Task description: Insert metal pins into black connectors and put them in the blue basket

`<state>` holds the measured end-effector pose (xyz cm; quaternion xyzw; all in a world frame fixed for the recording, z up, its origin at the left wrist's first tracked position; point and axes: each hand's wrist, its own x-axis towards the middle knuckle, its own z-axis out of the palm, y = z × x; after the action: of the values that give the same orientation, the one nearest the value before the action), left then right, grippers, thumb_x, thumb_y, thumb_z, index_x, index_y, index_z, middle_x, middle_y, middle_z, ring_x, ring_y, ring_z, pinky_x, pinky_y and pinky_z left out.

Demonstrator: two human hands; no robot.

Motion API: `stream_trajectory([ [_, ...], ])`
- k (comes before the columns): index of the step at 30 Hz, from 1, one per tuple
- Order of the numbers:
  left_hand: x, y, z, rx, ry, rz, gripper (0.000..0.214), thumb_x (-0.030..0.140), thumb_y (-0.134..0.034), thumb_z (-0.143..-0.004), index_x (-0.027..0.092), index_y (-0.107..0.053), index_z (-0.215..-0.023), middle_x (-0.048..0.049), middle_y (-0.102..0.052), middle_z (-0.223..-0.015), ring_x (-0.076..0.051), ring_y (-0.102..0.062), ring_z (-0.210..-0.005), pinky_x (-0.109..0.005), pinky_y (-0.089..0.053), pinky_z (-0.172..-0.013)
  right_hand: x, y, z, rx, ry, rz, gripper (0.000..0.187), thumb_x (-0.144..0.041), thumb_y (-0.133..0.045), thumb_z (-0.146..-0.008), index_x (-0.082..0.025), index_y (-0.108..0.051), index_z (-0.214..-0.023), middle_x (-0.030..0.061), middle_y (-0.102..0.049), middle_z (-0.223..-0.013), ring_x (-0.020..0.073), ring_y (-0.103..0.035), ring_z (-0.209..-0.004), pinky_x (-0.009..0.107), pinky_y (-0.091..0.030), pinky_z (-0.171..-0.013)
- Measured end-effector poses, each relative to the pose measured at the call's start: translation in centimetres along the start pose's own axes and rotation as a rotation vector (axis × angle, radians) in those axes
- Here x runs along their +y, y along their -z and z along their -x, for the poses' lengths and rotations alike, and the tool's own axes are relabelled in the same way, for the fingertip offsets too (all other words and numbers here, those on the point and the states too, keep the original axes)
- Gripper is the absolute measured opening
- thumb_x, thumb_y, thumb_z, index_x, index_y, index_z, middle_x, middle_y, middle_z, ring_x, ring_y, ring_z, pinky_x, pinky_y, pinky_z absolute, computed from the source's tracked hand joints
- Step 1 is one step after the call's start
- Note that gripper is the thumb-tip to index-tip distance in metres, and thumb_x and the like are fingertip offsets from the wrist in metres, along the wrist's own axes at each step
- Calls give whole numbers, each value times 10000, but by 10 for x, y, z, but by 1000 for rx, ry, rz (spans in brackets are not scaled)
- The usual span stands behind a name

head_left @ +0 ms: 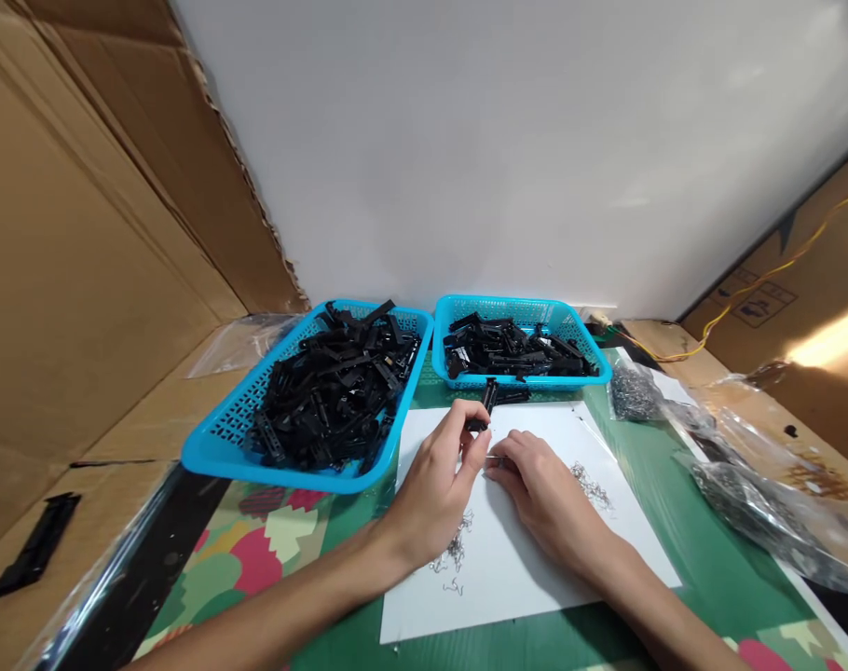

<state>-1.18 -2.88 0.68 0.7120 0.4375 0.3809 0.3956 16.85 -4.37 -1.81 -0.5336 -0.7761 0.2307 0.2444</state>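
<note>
My left hand (pixel 438 485) pinches a small black plastic part (pixel 485 403) upright over a white sheet of paper (pixel 522 568). Right beside it, my right hand (pixel 536 489) rests on the paper with fingertips closed on a tiny metal clip (pixel 495 460) that I can barely make out. Small heaps of metal spring clips (pixel 590 483) lie on the paper, another heap of clips (pixel 456 550) partly under my left wrist.
Two blue baskets stand behind the paper, the left basket (pixel 221 438) piled with black parts, the right basket (pixel 536 308) less full. Clear bags of metal pieces (pixel 745 503) lie at the right. Cardboard walls (pixel 81 280) close in the left. A black piece (pixel 33 550) lies far left.
</note>
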Motion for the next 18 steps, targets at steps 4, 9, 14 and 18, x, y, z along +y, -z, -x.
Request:
stream_trajectory([
  [4,23,7,-10,-10,1,-28,142,347,-473,-1103,249,-559,-1159,18,-588,-902,-158,-562,-798,-281,-456,-735,-1,2,3,3,11,-28,128,-145,-494,-1049,-205,-564,-961,71,-676,-976,255,-590,-881,381,-462,-767],
  [9,50,26,-40,-48,25,-100,299,363,-551,-1045,219,-624,-1295,-26,-646,-916,-178,-617,-777,-290,-494,-686,-3,6,5,38,8,-120,148,-179,-452,-1055,-217,-535,-938,65,-673,-932,236,-596,-828,359,-465,-722],
  [14,48,58,-83,-104,-23,-371,492,391,-576,-1008,193,-595,-1458,-43,-716,-891,-208,-668,-759,-312,-514,-691,-1,10,8,67,23,-205,159,-226,-459,-1055,-219,-540,-919,63,-673,-904,223,-586,-796,348,-462,-701],
  [18,49,73,-84,-188,-129,-493,461,343,-553,-1030,192,-609,-1462,-99,-753,-1203,-215,-707,-913,-323,-528,-804,1,18,8,55,-29,-405,223,-361,-483,-1071,-221,-529,-903,12,-581,-820,189,-519,-740,312,-426,-663],
])
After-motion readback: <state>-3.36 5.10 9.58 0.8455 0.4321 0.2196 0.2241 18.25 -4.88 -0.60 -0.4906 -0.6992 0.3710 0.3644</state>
